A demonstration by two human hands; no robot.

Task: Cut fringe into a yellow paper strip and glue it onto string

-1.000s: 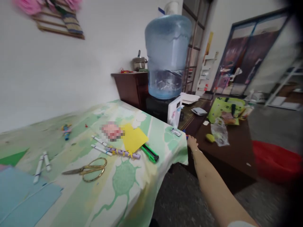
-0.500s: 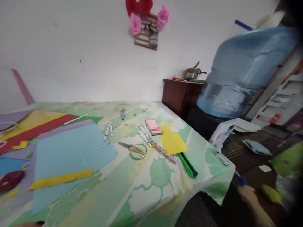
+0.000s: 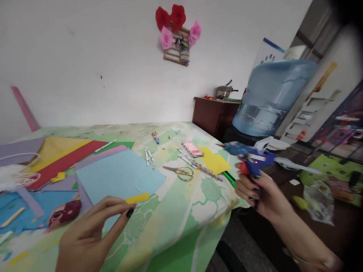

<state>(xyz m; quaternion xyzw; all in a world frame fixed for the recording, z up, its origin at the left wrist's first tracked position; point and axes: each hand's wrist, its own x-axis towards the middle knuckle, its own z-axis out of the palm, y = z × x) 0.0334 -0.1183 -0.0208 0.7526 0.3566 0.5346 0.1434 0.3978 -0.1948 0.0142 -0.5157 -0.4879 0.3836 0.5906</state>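
My right hand (image 3: pixel 259 196) grips a blue hot glue gun (image 3: pixel 258 162) at the table's right edge. A small red light glows on its side, and the nozzle points left over the table. Lower left, my left hand (image 3: pixel 96 230) has thumb and index finger pinched together; what is between them, if anything, is too small to make out. Just behind those fingertips shows a yellow paper strip (image 3: pixel 138 198), by the near edge of a light blue paper sheet (image 3: pixel 113 170). Gold-handled scissors (image 3: pixel 184 173) lie mid-table.
Beyond the scissors are white sticks (image 3: pixel 147 156), a lilac paper roll (image 3: pixel 208 172), yellow paper (image 3: pixel 217 161) and a green cutter (image 3: pixel 229 179). A dark red pouch (image 3: pixel 66 214) and paper scraps lie left. A large water bottle (image 3: pixel 272 98) stands right of the table.
My right hand has risen from below the table's right edge, bringing up the glue gun. My left hand has come in from the lower left, fingers pinched. The view has shifted left.
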